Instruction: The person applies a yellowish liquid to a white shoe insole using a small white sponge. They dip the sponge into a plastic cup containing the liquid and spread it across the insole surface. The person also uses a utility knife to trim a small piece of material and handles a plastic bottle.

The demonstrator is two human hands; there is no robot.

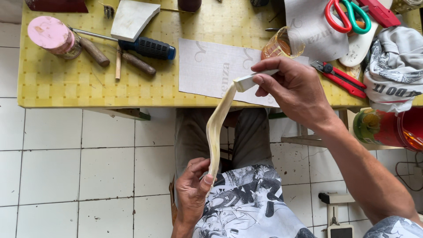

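My right hand (296, 90) grips a small white scraper (248, 81) over the front edge of the yellow table (66, 83). A long pale cream strip (216, 128), glossy with yellowish glue, hangs from under the scraper down to my left hand (191, 189), which pinches its lower end near my lap. The strip bows out to the left between the two hands. Just behind my right hand stands an open glass jar of amber glue (278, 44).
On the table lie a sheet of white printed paper (207, 66), a blue-handled screwdriver (147, 47), wooden-handled tools (139, 64), a pink-lidded jar (50, 35), a red utility knife (341, 79), red-and-green scissors (348, 16) and a white shoe insole (359, 44). A crumpled printed cloth (394, 66) lies right. White tiled floor (75, 167) spreads below.
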